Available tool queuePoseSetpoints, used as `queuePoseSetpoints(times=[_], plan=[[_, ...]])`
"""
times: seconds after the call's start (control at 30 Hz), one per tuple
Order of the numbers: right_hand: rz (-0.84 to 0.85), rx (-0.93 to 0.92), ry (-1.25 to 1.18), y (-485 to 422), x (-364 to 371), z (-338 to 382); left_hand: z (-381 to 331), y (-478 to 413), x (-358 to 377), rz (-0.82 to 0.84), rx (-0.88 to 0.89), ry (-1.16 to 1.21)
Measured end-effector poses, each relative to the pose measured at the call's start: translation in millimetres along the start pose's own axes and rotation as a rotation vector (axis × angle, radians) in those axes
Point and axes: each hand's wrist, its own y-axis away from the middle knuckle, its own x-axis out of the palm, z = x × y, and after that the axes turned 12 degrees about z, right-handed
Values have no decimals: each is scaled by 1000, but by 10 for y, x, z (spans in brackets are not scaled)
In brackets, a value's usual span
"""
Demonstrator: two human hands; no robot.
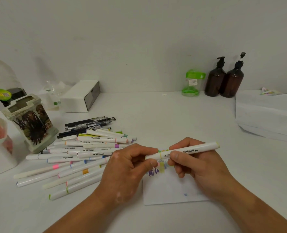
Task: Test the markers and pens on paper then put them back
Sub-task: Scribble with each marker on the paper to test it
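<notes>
While our left hand [127,167] pinches the cap end and our right hand [195,163] grips the barrel of the marker [188,150] in the middle of the frame, over the paper [169,189], a hard tug could make it slip and smear ink. Our hands hide the tip and some scribbles.

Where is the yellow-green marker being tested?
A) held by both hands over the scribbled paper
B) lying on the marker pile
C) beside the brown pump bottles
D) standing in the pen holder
A: the left hand pinches one end of the marker and the right hand grips its barrel, above the paper.
</notes>
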Motion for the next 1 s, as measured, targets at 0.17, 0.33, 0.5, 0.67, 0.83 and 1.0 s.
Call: queuePoseSetpoints(times=[0.17,0.33,0.5,0.67,0.83,1.0], plan=[[-1,-3,-14,7,-146,120,-9,-40,-108,-63,90,-174],[93,107,456,31,-269,188,11,-5,-182,-96,122,-290],[21,55,787,42,-218,138,43,-17,-146,-97,79,-163],[-647,280,895,66,-959,136,55,-23,-172,-88,8,-283],[-681,510,994,14,-1127,-133,104,13,-187,-46,10,-290],[-703,526,1053,28,-1130,-119,47,99,-356,-86,17,-272]])
